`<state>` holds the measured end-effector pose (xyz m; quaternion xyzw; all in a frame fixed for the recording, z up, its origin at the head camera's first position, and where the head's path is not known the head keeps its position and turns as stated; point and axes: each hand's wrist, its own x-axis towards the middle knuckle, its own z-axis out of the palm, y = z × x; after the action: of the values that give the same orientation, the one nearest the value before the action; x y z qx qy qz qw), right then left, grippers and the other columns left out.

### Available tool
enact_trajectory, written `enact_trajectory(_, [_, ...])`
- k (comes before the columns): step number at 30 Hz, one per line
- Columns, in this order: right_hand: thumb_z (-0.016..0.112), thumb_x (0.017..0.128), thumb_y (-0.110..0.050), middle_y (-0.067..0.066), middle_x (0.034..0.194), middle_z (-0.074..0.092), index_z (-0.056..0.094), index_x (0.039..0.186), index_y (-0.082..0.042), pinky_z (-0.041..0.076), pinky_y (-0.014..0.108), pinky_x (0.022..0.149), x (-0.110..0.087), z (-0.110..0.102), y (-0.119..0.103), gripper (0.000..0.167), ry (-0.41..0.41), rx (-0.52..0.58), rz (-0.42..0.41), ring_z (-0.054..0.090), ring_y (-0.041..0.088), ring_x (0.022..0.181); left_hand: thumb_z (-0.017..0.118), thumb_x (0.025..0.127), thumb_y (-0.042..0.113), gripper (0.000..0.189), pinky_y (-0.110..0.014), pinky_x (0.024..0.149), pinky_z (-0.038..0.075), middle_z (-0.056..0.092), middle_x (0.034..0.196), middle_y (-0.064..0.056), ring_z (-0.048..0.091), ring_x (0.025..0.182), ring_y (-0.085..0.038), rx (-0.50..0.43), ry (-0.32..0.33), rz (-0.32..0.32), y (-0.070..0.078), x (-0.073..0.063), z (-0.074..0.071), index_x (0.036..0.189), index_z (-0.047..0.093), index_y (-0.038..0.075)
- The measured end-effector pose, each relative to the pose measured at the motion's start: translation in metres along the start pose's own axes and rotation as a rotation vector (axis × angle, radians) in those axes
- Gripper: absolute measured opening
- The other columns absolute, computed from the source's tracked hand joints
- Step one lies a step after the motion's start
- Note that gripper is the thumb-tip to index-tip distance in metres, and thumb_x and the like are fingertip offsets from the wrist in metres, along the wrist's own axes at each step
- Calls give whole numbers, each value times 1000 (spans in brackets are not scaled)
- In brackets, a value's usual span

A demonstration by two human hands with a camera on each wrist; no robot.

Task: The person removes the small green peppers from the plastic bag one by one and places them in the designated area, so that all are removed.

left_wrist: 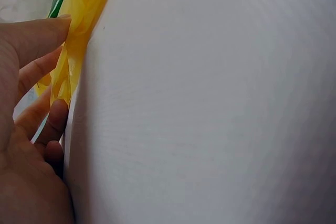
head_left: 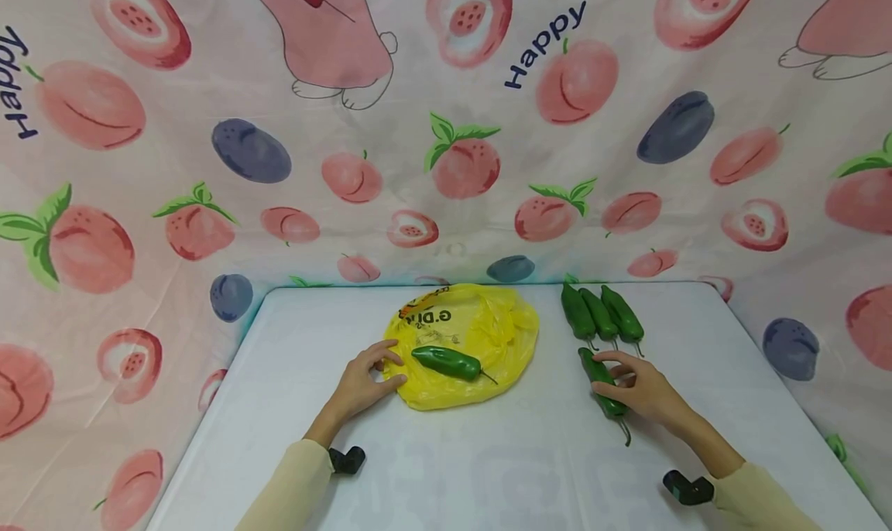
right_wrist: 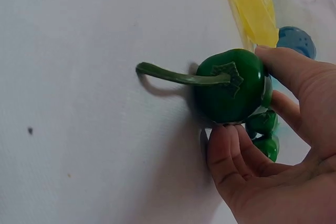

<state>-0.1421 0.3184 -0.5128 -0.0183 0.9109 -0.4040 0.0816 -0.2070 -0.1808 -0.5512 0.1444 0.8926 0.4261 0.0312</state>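
A yellow plastic bag (head_left: 481,384) lies spread on the white table, with a long green pepper (head_left: 446,362) on top of it. My left hand (head_left: 362,376) rests at the bag's left edge, thumb and fingers apart and touching the plastic. The left wrist view shows the thumb tip against the crumpled yellow film (left_wrist: 84,19). To the right, my right hand (head_left: 641,384) holds another green pepper (right_wrist: 228,98) between thumb and fingers. Its curved stem points back toward the near side of the table.
Several more green peppers (head_left: 601,314) lie side by side at the back right, just beyond my right hand. A white table (head_left: 488,469) extends toward me. Behind it hangs a pink fruit-print cloth (head_left: 390,144). Black wrist cameras (head_left: 688,488) show at both sleeves.
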Motion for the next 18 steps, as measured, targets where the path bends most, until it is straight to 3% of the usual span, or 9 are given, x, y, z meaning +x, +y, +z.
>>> enact_trajectory(18, [80, 91, -32, 18, 117, 65, 58, 139, -10, 50, 36, 73, -2, -2, -5, 58, -32, 7, -25, 59, 24, 90, 83, 88, 28, 20, -44, 95, 41, 55, 150, -1, 52, 103, -18, 7, 2, -20, -1, 1, 1, 105, 73, 25])
